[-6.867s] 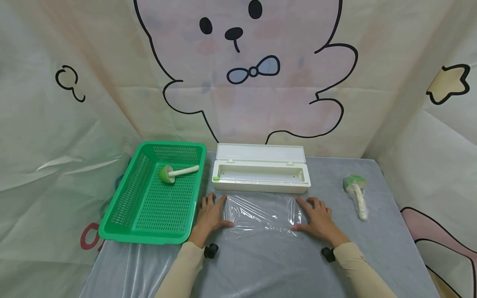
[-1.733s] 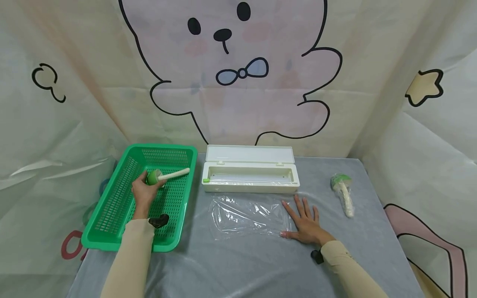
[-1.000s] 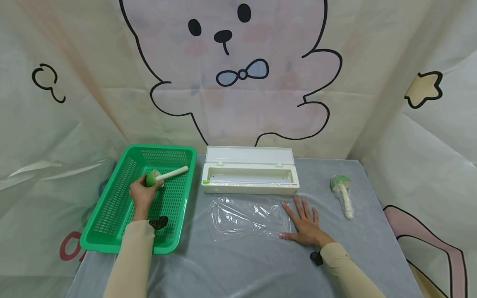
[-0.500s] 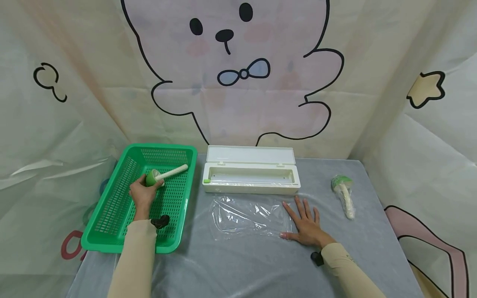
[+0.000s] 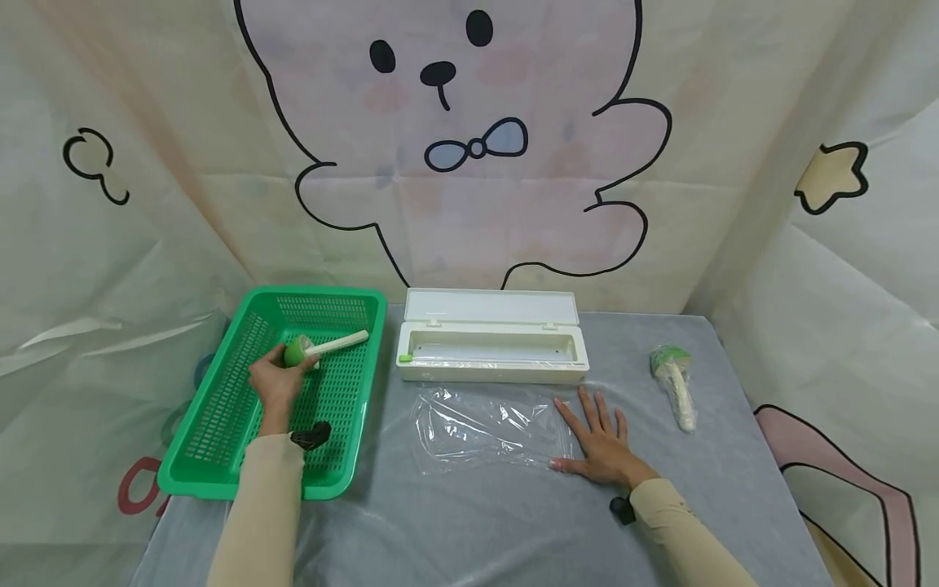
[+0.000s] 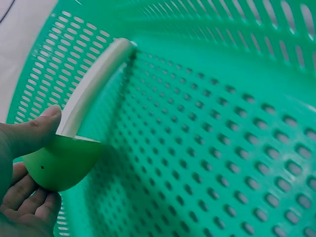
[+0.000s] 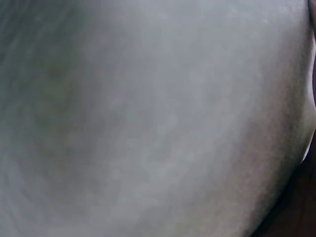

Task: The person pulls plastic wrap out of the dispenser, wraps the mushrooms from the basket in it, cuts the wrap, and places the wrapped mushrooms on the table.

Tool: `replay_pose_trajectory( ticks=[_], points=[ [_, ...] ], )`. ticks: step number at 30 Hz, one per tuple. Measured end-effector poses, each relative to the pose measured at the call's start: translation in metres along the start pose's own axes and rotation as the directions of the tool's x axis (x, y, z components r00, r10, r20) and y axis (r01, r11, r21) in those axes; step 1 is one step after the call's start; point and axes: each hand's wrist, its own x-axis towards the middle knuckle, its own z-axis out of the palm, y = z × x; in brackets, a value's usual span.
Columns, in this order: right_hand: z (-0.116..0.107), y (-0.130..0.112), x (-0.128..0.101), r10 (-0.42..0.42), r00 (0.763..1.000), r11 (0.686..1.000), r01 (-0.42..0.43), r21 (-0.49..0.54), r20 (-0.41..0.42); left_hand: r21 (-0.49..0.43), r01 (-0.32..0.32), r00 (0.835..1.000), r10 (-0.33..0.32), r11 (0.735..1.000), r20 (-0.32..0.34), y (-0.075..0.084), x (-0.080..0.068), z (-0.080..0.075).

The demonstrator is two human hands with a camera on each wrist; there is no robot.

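In the head view my left hand reaches into the green basket. It pinches the green cap of a mushroom, whose pale stem points right. The left wrist view shows the thumb on one side of the cap and fingers beneath it; the stem slants up toward the basket wall. My right hand lies with fingers spread at the right end of a clear sheet of plastic wrap on the table. The right wrist view is a blurred grey surface.
Behind the plastic wrap stands a long white cling film box, its lid raised. A second mushroom wrapped in film lies at the right. Grey cloth covers the table. A printed curtain rises behind.
My left hand has gone from the plastic wrap's left end into the basket and taken hold of the mushroom. My right hand has spread flat. Over the last second little has moved.
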Motion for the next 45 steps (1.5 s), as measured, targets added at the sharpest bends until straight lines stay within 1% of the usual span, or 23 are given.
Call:
replay_pose_trajectory(
  ticks=[5, 11, 14, 19, 26, 31, 37, 41, 45],
  points=[
    [0.000, -0.002, 0.000, -0.006, 1.000, 1.000, 0.006, 0.000, -0.001, -0.038, -0.014, 1.000, 0.013, 0.999, -0.014, 0.007, -0.001, -0.004],
    [0.000, -0.003, -0.001, -0.006, 1.000, 1.000, 0.006, -0.008, -0.008, -0.122, -0.012, 1.000, 0.009, 0.992, -0.025, 0.021, -0.003, -0.008],
    [0.000, -0.003, -0.001, -0.004, 1.000, 1.000, 0.004, -0.007, -0.011, -0.184, -0.006, 1.000, 0.003, 0.983, -0.018, 0.030, -0.006, -0.010],
    [0.000, -0.003, -0.001, -0.010, 1.000, 1.000, 0.010, -0.004, -0.020, -0.271, -0.016, 1.000, 0.013, 0.962, -0.014, 0.044, -0.013, -0.013],
    [0.002, 0.000, -0.001, -0.011, 1.000, 1.000, 0.011, -0.016, -0.022, -0.293, -0.012, 1.000, 0.005, 0.956, -0.023, 0.059, -0.024, -0.016],
    [0.000, -0.002, -0.001, -0.004, 1.000, 1.000, 0.004, -0.018, -0.016, -0.340, -0.024, 1.000, 0.025, 0.940, 0.000, 0.070, -0.037, -0.016],
    [-0.001, -0.004, -0.003, -0.001, 1.000, 1.000, 0.000, -0.012, -0.012, -0.411, -0.049, 0.994, 0.084, 0.910, 0.068, 0.091, -0.058, -0.012],
    [0.001, -0.002, -0.002, 0.000, 1.000, 1.000, 0.000, -0.001, -0.014, -0.414, -0.061, 0.986, 0.119, 0.908, 0.116, 0.103, -0.074, -0.003],
    [0.001, -0.002, -0.001, 0.002, 1.000, 1.000, -0.002, -0.008, -0.009, -0.409, -0.066, 0.976, 0.144, 0.910, 0.163, 0.111, -0.089, 0.009]
  ],
)
